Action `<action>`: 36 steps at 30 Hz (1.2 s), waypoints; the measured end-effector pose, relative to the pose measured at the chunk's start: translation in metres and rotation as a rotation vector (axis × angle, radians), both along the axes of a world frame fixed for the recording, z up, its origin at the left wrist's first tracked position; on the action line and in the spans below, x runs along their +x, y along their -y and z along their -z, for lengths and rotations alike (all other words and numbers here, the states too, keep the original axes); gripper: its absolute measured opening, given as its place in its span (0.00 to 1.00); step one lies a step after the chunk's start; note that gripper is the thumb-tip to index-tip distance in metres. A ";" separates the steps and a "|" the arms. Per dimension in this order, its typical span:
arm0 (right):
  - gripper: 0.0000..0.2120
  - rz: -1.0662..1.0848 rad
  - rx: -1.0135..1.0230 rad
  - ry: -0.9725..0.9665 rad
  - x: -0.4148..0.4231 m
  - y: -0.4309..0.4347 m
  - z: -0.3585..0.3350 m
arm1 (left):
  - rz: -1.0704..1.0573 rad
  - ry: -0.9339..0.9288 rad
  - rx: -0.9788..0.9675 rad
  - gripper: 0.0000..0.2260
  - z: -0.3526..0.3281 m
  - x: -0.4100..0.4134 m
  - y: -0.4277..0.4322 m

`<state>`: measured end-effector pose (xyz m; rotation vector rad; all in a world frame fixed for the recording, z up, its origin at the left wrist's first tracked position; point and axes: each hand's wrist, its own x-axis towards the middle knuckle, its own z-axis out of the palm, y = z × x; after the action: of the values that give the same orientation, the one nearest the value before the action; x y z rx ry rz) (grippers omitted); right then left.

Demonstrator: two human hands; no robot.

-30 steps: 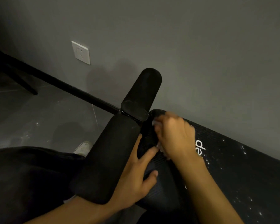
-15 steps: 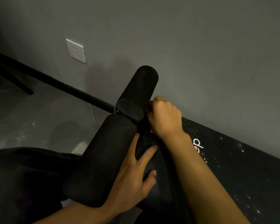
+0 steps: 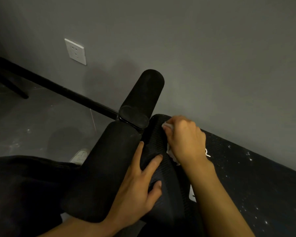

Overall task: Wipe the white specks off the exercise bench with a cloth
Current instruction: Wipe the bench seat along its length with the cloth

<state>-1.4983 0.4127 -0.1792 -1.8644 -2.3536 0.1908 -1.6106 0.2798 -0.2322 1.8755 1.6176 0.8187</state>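
The black exercise bench (image 3: 249, 177) runs along the wall, its ribbed end pad in the middle and white specks scattered over its right part. My right hand (image 3: 186, 141) grips a white cloth (image 3: 169, 152) and presses it on the pad's far end; only the cloth's edges show under the fingers. My left hand (image 3: 140, 182) lies flat with spread fingers, straddling the ribbed pad and the near foam roller (image 3: 101, 171).
A second foam roller (image 3: 143, 91) sticks up toward the grey wall. A white wall socket (image 3: 75, 51) is at upper left. A black bar (image 3: 58, 88) runs along the floor. My dark trouser leg and a pale shoe (image 3: 79, 156) are at lower left.
My right hand has slid with the cloth from beside the roller joint to the right along the pad's far end. My left hand has stayed in place.
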 end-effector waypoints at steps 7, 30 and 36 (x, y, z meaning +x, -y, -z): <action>0.09 -0.016 -0.139 -0.067 0.020 0.035 -0.013 | -0.022 0.039 0.062 0.27 0.013 0.001 0.001; 0.09 -0.036 -0.161 -0.110 0.009 0.043 -0.006 | -0.043 -0.042 0.022 0.26 0.006 0.002 0.002; 0.10 0.142 -0.178 -0.185 0.026 0.083 -0.008 | 0.016 -0.011 0.030 0.26 0.000 0.002 0.002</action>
<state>-1.4721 0.3292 -0.1717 -1.9857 -2.1346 0.5488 -1.6081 0.2774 -0.2318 1.9145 1.6035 0.8311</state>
